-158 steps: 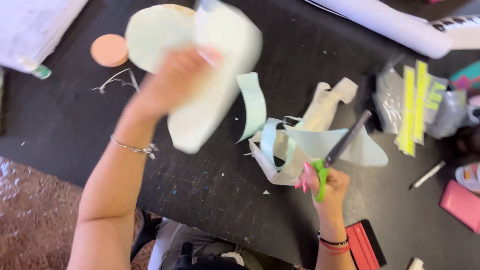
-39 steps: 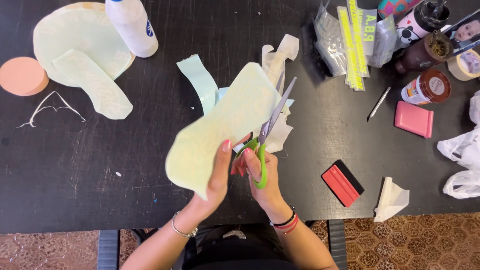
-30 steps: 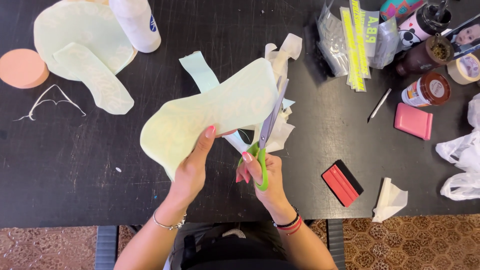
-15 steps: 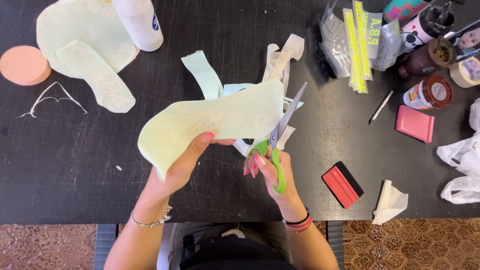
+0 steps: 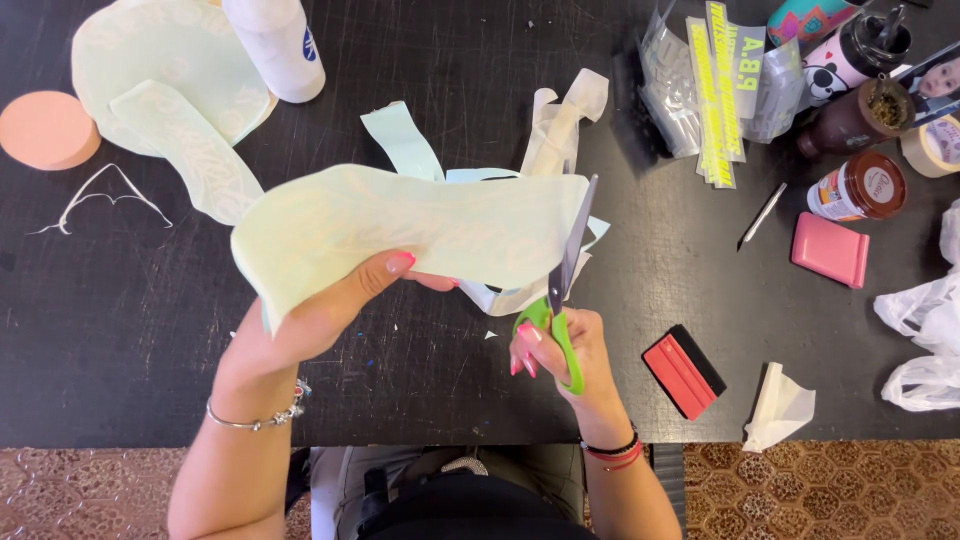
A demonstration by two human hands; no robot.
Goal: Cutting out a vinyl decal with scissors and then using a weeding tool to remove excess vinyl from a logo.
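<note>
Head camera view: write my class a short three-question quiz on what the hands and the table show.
1. True or false: the right hand holds green-handled scissors.
2. What does the left hand hold up? A) a white bottle B) a pale green sheet C) a pink block
3. Which tool lies on the black table just right of the right hand?

Key
1. True; the blades meet the pale green sheet's right edge.
2. B.
3. The red and black squeegee.

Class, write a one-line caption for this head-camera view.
Left hand holds a pale green sheet while right hand cuts it with green-handled scissors.
</note>
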